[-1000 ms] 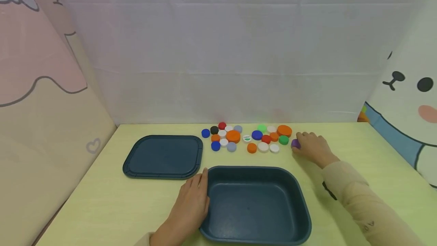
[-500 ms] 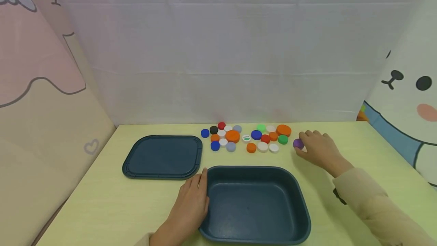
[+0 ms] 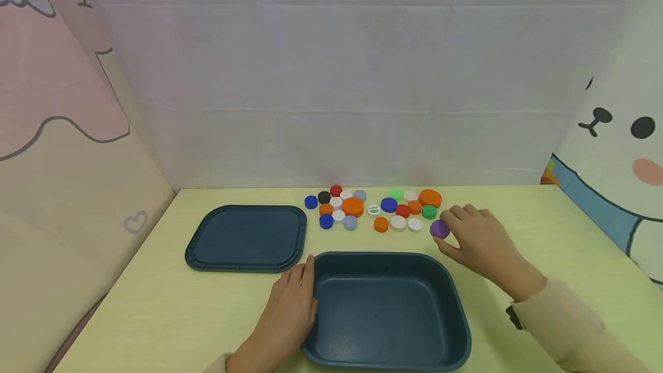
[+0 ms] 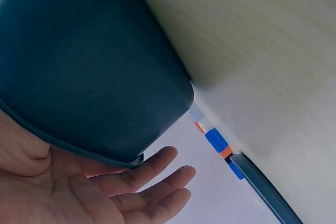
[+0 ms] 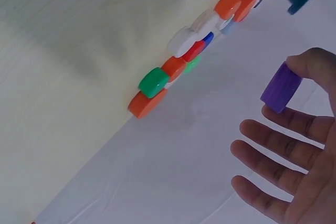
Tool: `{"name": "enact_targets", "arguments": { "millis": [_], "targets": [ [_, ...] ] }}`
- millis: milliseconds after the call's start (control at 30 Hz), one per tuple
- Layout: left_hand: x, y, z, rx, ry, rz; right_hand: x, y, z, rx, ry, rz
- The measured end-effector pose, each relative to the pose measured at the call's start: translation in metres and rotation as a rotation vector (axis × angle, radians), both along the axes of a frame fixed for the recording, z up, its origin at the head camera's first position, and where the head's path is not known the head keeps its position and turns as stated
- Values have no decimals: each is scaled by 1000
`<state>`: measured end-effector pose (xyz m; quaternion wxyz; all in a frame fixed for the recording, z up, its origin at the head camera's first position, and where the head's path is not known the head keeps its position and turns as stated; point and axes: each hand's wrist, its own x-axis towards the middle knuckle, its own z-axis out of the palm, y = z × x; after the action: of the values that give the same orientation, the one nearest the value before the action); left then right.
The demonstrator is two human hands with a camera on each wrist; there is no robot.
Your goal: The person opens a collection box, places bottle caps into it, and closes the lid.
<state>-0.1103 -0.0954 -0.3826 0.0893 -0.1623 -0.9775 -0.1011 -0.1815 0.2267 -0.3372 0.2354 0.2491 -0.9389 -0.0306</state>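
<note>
Purple cap (image 3: 440, 229) is now coming nearer the far right corner of the tub (image 3: 383, 318); right hand (image 3: 475, 243) is pinching it between thumb and finger, so carrying seems to be starting. Left hand (image 3: 289, 307) is resting straight-fingered at the left rim.

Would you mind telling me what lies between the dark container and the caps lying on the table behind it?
The stretch between the dark container and the loose caps is bare tabletop, as the head view shows.
</note>
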Motion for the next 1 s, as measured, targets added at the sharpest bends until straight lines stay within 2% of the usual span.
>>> {"name": "enact_targets", "arguments": {
  "millis": [300,600,867,1000],
  "targets": [
    [0,0,-1,-7,5,0,28,-24,7,23,43,101],
    [-1,1,0,0,-29,9,52,-48,-3,85,-30,148],
    [0,0,0,2,-29,10,58,-59,-22,77,-42,227],
    [-1,1,0,11,-33,9,57,-61,-32,86,-91,242]
  ]
}}
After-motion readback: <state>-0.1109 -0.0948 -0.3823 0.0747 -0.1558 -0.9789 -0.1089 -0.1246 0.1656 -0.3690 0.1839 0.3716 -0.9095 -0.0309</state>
